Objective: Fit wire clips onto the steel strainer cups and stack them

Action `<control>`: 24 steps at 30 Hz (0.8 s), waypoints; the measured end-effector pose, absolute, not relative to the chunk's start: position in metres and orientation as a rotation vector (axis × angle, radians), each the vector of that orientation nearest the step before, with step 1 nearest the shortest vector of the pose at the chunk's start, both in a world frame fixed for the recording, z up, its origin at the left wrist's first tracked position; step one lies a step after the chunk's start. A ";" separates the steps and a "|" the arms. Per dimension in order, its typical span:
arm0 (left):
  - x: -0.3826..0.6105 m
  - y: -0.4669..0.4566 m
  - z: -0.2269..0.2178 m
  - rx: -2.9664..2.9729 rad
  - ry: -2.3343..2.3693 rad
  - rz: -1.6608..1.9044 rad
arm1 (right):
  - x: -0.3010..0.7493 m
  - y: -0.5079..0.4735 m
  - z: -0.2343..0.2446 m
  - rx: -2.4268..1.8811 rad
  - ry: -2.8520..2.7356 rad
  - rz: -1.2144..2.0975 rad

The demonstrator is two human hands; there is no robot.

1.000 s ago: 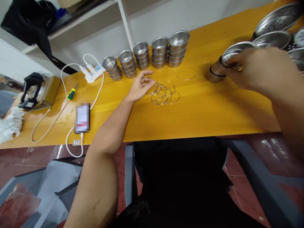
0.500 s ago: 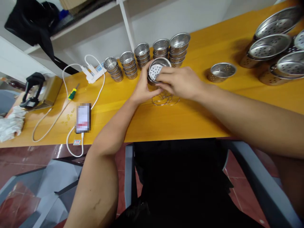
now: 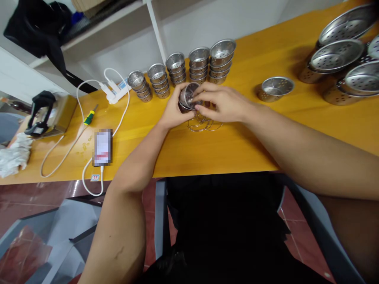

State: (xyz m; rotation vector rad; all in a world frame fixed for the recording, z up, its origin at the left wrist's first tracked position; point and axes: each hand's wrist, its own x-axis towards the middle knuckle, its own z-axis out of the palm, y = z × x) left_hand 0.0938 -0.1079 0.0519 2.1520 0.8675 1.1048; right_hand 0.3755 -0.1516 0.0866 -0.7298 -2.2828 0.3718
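Note:
My left hand [image 3: 174,110] is wrapped round a perforated metal cup [image 3: 186,97] just above the table. The cup's mouth is tilted, and its lower part is hidden by my fingers. My right hand [image 3: 223,103] reaches in from the right, its thumb and fingertips closed on the right side of the cup's rim. Whether a second cup sits inside the first, I cannot tell. Below both hands, several thin wire rings [image 3: 204,125] lie loosely on the table.
Behind my hands stand stacks of perforated cups [image 3: 158,81]. A single cup [image 3: 275,90] stands to the right, with larger perforated containers [image 3: 336,59] beyond it. Leftward lie a phone [image 3: 103,148], a screwdriver [image 3: 89,117], a power strip [image 3: 118,92] and white cables on the yellow table [image 3: 183,157].
The cup in my hands has tipped, so its white-looking perforated bottom no longer faces me. My right fingers have shifted from inside the mouth towards the right rim.

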 end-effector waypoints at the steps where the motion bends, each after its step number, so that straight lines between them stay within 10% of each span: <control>1: 0.093 -0.107 0.053 2.156 0.879 1.097 | 0.377 -0.150 0.086 -0.724 -2.299 0.369; 24: 0.087 -0.120 0.067 1.414 0.796 0.811 | 0.393 -0.150 0.105 -0.671 -2.436 0.435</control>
